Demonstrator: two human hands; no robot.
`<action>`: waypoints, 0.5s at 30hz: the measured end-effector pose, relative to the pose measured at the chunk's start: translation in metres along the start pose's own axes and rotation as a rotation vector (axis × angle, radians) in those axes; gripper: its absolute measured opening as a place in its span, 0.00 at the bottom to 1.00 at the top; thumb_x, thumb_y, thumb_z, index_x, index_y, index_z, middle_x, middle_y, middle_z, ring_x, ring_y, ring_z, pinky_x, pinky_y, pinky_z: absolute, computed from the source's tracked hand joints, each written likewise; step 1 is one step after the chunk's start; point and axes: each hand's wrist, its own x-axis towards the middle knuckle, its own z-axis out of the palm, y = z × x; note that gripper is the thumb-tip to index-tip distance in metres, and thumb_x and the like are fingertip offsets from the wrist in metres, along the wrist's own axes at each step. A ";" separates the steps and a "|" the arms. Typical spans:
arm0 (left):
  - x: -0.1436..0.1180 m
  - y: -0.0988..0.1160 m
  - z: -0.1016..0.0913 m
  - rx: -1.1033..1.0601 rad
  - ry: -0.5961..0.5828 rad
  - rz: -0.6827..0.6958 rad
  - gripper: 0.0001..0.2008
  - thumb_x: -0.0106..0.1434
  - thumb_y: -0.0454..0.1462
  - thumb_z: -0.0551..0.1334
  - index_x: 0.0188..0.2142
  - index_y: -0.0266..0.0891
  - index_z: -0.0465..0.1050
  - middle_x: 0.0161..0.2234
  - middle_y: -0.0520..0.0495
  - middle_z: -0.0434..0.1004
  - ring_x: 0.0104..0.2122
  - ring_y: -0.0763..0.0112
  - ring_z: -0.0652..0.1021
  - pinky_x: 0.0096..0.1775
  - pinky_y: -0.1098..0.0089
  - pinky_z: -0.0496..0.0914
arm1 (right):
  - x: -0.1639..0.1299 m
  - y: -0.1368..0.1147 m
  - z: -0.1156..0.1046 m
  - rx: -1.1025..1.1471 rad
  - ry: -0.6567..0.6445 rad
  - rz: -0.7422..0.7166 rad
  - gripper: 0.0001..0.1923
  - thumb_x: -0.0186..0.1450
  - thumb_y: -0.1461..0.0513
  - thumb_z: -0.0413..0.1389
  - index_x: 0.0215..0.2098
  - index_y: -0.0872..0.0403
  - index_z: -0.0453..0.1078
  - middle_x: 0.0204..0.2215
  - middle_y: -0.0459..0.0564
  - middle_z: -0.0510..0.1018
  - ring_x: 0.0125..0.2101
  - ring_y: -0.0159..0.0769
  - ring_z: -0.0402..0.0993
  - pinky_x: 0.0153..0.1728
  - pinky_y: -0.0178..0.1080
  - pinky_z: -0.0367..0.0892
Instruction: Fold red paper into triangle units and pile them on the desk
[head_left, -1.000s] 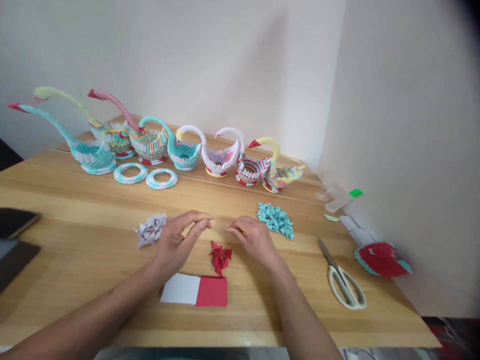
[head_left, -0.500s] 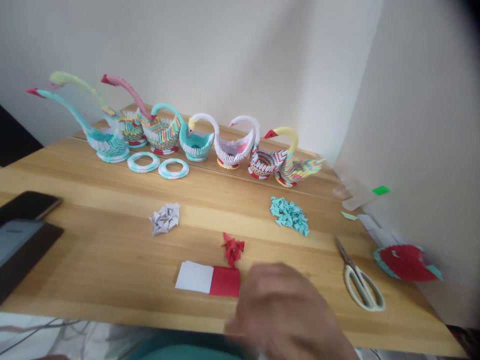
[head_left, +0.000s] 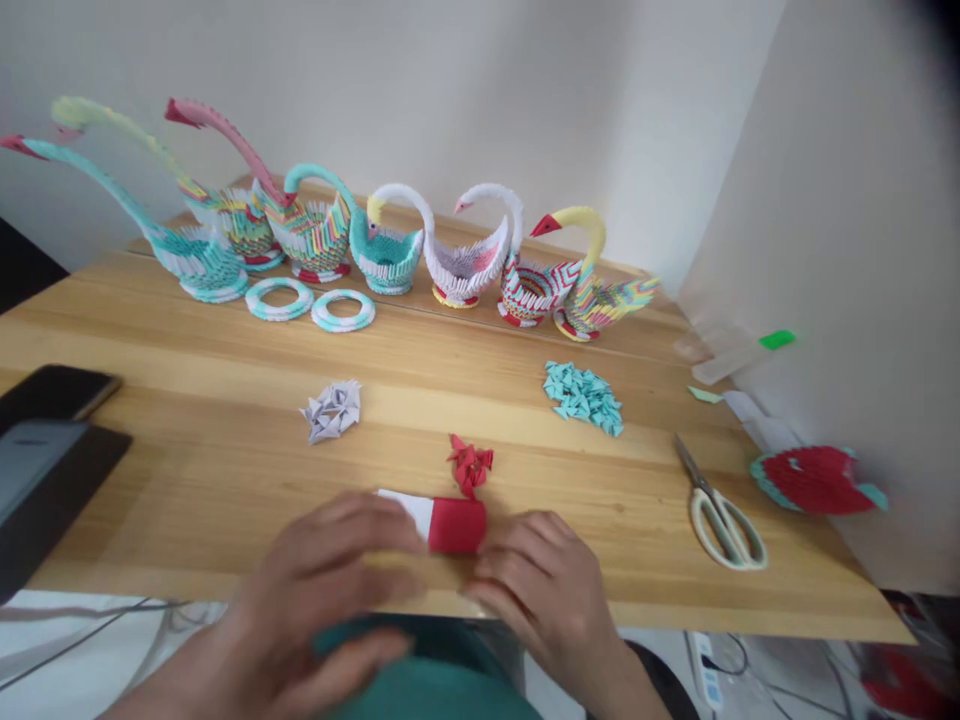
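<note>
Both hands lie palm-down and close together, left hand [head_left: 322,580] and right hand [head_left: 544,585], fingers loosely spread.

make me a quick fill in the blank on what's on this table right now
1. Both hands, left hand and right hand, rest at a folded paper that is white and ____.
2. The scissors lie to the ____ of the teal pieces.
3. Two paper ____ lie before the swans.

Missing words: red; right; rings
</note>
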 end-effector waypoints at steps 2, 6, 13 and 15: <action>0.010 -0.020 0.010 0.066 -0.010 0.034 0.11 0.61 0.38 0.64 0.45 0.47 0.74 0.49 0.43 0.77 0.50 0.57 0.74 0.51 0.58 0.70 | 0.002 -0.002 0.001 -0.036 -0.032 -0.010 0.10 0.64 0.57 0.60 0.44 0.48 0.76 0.37 0.53 0.78 0.38 0.41 0.71 0.36 0.42 0.67; 0.014 -0.047 0.035 0.143 -0.110 0.004 0.09 0.62 0.36 0.63 0.44 0.43 0.74 0.51 0.42 0.76 0.51 0.56 0.73 0.52 0.54 0.67 | 0.007 -0.003 0.003 -0.102 -0.105 -0.052 0.12 0.65 0.60 0.60 0.47 0.51 0.74 0.37 0.54 0.78 0.37 0.41 0.71 0.35 0.43 0.65; 0.005 -0.057 0.046 0.094 -0.104 -0.034 0.04 0.65 0.35 0.60 0.38 0.41 0.74 0.47 0.42 0.77 0.47 0.60 0.75 0.49 0.61 0.69 | 0.005 -0.003 0.003 -0.101 -0.097 -0.109 0.09 0.67 0.65 0.56 0.45 0.52 0.73 0.34 0.52 0.79 0.33 0.38 0.70 0.32 0.41 0.65; 0.004 -0.059 0.045 0.078 -0.106 -0.029 0.04 0.65 0.35 0.61 0.38 0.42 0.74 0.46 0.42 0.78 0.46 0.60 0.76 0.48 0.61 0.70 | 0.003 -0.003 0.002 -0.081 -0.103 -0.106 0.09 0.66 0.65 0.56 0.44 0.52 0.74 0.34 0.52 0.79 0.33 0.38 0.70 0.32 0.41 0.65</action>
